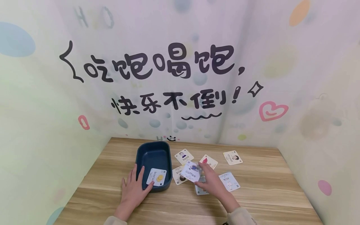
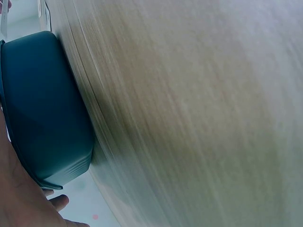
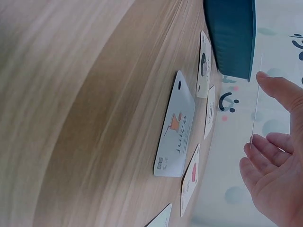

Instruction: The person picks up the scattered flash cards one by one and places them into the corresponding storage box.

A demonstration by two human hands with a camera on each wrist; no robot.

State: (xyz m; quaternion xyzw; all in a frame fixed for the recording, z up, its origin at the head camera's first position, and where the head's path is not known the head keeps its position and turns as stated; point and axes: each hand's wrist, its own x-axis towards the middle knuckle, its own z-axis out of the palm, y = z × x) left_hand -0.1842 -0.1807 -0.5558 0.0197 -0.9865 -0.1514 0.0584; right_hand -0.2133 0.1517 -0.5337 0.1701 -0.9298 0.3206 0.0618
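Observation:
My right hand pinches a white "coffee" card by its edges, raised over other cards. In the right wrist view this card is a thin edge-on line between thumb and fingers. My left hand rests with spread fingers on the left and near rim of a dark blue bin. Inside the bin's near end lies a "biscuit" card, the left thumb close to its corner. Under the right hand is a "juice" card, partly covered in the head view.
Around the right hand lie a "head" card, a partly covered "neck" card, a card with red lips, a "throat" card and a "milk" card. A printed wall curtain stands behind the wooden table.

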